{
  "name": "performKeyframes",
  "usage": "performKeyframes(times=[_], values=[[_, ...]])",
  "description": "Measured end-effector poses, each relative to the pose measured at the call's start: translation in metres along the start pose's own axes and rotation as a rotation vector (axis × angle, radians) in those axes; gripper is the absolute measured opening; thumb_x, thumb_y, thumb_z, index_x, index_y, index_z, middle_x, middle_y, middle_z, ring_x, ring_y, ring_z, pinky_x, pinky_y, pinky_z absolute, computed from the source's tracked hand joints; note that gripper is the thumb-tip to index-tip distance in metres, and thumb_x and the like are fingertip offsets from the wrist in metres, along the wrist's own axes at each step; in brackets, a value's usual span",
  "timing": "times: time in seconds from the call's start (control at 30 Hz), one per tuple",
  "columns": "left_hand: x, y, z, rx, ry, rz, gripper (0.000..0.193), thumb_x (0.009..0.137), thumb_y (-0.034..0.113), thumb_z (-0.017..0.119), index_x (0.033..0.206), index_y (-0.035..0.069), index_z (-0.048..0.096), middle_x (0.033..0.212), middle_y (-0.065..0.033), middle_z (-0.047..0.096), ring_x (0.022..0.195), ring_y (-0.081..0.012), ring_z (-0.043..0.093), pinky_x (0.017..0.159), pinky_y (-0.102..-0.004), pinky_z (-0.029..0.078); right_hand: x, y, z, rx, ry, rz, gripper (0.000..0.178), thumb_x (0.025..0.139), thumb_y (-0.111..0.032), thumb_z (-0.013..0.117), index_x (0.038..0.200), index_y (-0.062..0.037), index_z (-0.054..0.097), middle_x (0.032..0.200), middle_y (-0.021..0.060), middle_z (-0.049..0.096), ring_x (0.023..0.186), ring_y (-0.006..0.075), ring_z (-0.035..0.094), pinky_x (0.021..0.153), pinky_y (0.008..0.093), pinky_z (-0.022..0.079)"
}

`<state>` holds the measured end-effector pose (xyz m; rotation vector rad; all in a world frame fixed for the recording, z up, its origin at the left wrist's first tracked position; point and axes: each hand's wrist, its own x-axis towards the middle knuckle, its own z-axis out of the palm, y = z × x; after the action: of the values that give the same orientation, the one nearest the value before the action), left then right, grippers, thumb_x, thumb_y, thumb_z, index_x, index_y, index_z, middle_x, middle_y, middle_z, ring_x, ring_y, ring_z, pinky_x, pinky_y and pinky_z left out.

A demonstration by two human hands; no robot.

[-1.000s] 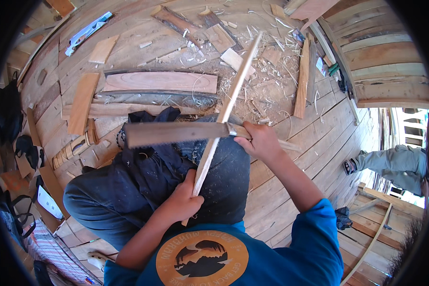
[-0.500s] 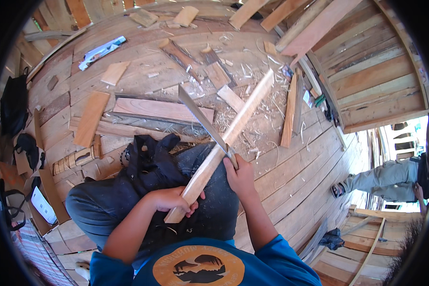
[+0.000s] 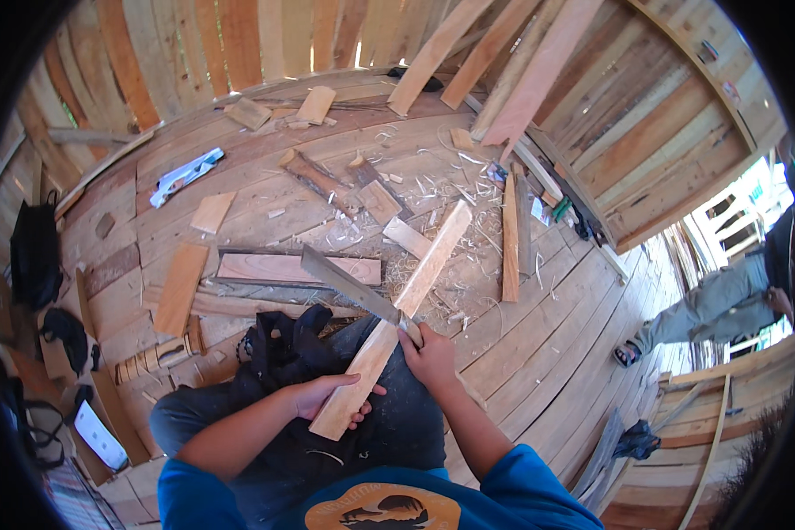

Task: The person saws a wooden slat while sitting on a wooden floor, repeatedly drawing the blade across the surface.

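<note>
Wood strip (image 3: 396, 318) gripped by left hand (image 3: 322, 396); right hand (image 3: 428, 353) clasps blade (image 3: 349, 283).

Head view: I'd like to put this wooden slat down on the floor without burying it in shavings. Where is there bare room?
Bare planks lie right of the right hand, between the upright narrow board and the standing person's sandalled foot. A smaller bare strip lies between the white-blue packet and the short offcut. Crowded: the shavings and scrap pieces beyond the slat, around the blade.
</note>
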<state>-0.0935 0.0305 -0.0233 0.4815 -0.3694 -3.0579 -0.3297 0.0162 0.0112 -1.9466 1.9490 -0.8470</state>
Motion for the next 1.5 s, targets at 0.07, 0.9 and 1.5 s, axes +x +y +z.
performKeyframes(times=[0.07, 0.9, 1.5], values=[[0.003, -0.004, 0.005, 0.035, 0.075, 0.009, 0.060, 0.096, 0.047, 0.042, 0.139, 0.006, 0.035, 0.092, -0.0091, 0.054, 0.080, -0.0190, 0.056, 0.075, -0.0366, 0.050, -0.002, 0.000, 0.000, 0.030, 0.029, -0.005, 0.034, 0.085, -0.034, 0.065, 0.082, -0.0015, 0.060, 0.059, 0.0213, 0.057, 0.057, 0.0400, 0.060, 0.051, 0.0451, 0.046], [0.002, -0.001, 0.032, 0.311, 0.297, 0.115, 0.036, 0.093, 0.020, 0.056, 0.125, 0.007, 0.049, 0.082, -0.0085, 0.057, 0.070, -0.0189, 0.061, 0.065, -0.0354, 0.055, -0.010, 0.007, -0.004, -0.005, -0.082, 0.016, 0.047, 0.086, -0.049, 0.058, 0.076, -0.0029, 0.060, 0.065, 0.0207, 0.060, 0.062, 0.0405, 0.061, 0.056, 0.0486, 0.047], [0.017, -0.012, 0.041, 0.560, 0.507, 0.220, 0.024, 0.093, 0.009, 0.054, 0.114, -0.003, 0.052, 0.076, -0.0089, 0.059, 0.064, -0.0200, 0.064, 0.057, -0.0339, 0.056, 0.032, 0.068, -0.083, -0.467, -0.250, 0.318, 0.066, 0.090, -0.062, 0.042, 0.074, -0.0028, 0.068, 0.068, 0.0237, 0.063, 0.072, 0.0409, 0.064, 0.068, 0.0505, 0.050]])
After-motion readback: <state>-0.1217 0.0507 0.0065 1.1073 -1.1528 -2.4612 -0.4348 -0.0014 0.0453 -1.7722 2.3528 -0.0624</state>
